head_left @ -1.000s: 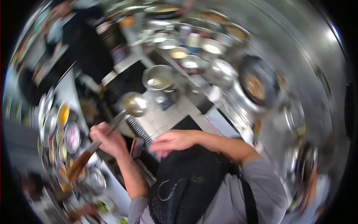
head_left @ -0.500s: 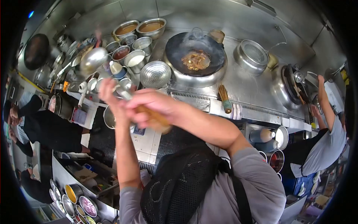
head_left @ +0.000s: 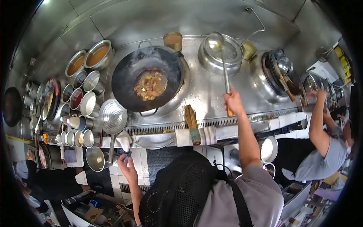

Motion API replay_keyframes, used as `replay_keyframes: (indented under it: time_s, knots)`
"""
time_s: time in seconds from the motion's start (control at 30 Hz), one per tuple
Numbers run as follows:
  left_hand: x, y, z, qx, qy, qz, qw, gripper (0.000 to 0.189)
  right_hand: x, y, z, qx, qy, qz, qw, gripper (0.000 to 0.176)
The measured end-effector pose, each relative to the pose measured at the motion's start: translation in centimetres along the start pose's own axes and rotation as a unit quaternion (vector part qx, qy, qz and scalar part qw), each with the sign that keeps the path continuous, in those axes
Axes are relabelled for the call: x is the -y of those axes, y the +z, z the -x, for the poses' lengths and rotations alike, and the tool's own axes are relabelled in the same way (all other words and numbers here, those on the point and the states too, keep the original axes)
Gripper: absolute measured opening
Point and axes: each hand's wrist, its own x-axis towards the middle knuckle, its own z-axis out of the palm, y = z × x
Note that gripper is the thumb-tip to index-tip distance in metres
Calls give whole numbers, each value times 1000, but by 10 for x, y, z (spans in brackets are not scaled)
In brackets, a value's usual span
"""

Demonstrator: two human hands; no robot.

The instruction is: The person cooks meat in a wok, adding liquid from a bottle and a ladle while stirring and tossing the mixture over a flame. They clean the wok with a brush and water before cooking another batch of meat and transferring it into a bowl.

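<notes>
My right hand (head_left: pixel 234 103) grips the wooden handle of a long ladle (head_left: pixel 225 70), whose bowl is over the lidded or water-filled steel pot at the back; which of the two I cannot tell. My left hand (head_left: pixel 128 170) is held low in front of the counter, fingers apart and holding nothing. Near it are a white cloth (head_left: pixel 124 140) and the handle of a perforated strainer (head_left: pixel 113 116). Food in brown sauce (head_left: pixel 150 84) sits in the steaming black wok (head_left: pixel 124 81), left of the ladle.
A bamboo brush (head_left: pixel 192 125) rests on towels at the counter's front edge. Bowls of brown liquid (head_left: pixel 97 55) and several seasoning pots (head_left: pixel 89 103) stand left of the wok. A co-worker (head_left: pixel 321 151) is at the right; people are also at the far left.
The view has turned right. My hands, earlier close together around the ladle's handle, are now far apart; my right hand has carried the ladle over the back pot, and my left is lower and empty.
</notes>
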Motion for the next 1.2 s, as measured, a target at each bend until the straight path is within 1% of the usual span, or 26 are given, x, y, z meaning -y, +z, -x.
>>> replay_keyframes:
  time_s: [0.07, 0.1, 0.17, 0.2, 0.23, 0.3, 0.33, 0.37, 0.4, 0.43, 0.47, 0.53, 0.63, 0.7, 0.73, 0.77, 0.83, 0.87, 0.9, 0.93, 1.0, 1.03, 1.1, 1.13, 1.17, 1.2]
  knots:
    - [-18, 15, -22, 10, 25, -4, 1000, 35, -5, -25, -33, -82, -13, 66, 994, 18]
    - [-28, 23, -30, 6, 19, -7, 1000, 35, -8, -32, -47, -76, -10, 68, 995, 18]
    - [-70, 38, -49, 5, 60, -31, 998, 33, -12, -43, -72, -149, -14, 158, 976, 13]
    - [-80, 46, -57, 6, 76, -20, 997, 31, -14, -46, -82, -156, -4, 177, 972, 12]
    - [-90, 54, -66, 4, 74, -21, 997, 31, -18, -49, -92, -152, -4, 178, 972, 12]
    - [-109, 70, -82, 33, 119, 0, 992, 28, -25, -54, -107, -109, 65, 40, 991, 11]
    - [-119, 80, -90, 40, 134, 4, 990, 27, -25, -62, -109, -103, 64, 42, 992, 11]
    - [-128, 89, -97, 44, 147, 5, 988, 27, -24, -72, -107, -41, 95, -169, 980, 14]
    - [-132, 98, -106, 48, 170, 10, 984, 26, -21, -76, -105, 28, 126, -372, 919, 17]
    - [-134, 108, -115, 50, 192, 13, 980, 26, -10, -78, -95, 59, 123, -423, 896, 18]
    - [-139, 119, -122, 54, 196, 26, 979, 25, 3, -81, -79, 90, 123, -472, 868, 19]
    - [-146, 141, -137, 70, 196, 45, 977, 24, 17, -85, -53, 114, 124, -506, 846, 25]
    - [-149, 183, -163, 93, 182, 87, 975, 23, 52, -88, -8, 147, 126, -488, 851, 30]
    - [-150, 220, -183, 108, 161, 80, 978, 21, 78, -83, 22, 175, 142, -478, 849, 33]
    - [-156, 235, -193, 134, 156, 60, 977, 22, 90, -80, 34, 181, 143, -475, 849, 33]
    - [-161, 252, -204, 161, 150, 41, 975, 22, 101, -75, 46, 175, 160, -453, 860, 35]
    - [-151, 300, -230, 176, 137, 37, 974, 25, 115, -61, 64, 176, 177, -424, 871, 36]
    - [-156, 317, -235, 174, 113, 14, 978, 28, 119, -53, 72, 184, 164, -361, 899, 38]
    - [-162, 330, -237, 171, 88, -9, 981, 31, 122, -46, 76, 192, 150, -296, 924, 40]
    - [-171, 339, -237, 163, 85, -8, 983, 31, 120, -38, 76, 203, 147, -284, 926, 44]
    - [-190, 345, -237, 172, 17, -27, 985, 35, 112, -24, 74, 216, 142, -253, 932, 45]
    - [-196, 340, -241, 165, 15, -27, 986, 35, 108, -18, 69, 222, 136, -226, 938, 46]
    - [-204, 332, -253, 224, 15, -130, 966, 32, 84, -13, 50, 220, 130, -197, 947, 46]
    - [-141, 370, -282, 208, 169, -264, 926, 36, 63, -16, 36, 177, 78, -117, 974, 45]
    - [-146, 355, -275, 211, 166, -265, 926, 36, 44, -22, 24, 130, 26, -38, 990, 44]
    - [-161, 320, -265, 205, 141, -202, 947, 41, 34, -30, 11, 117, -14, 27, 993, 45]
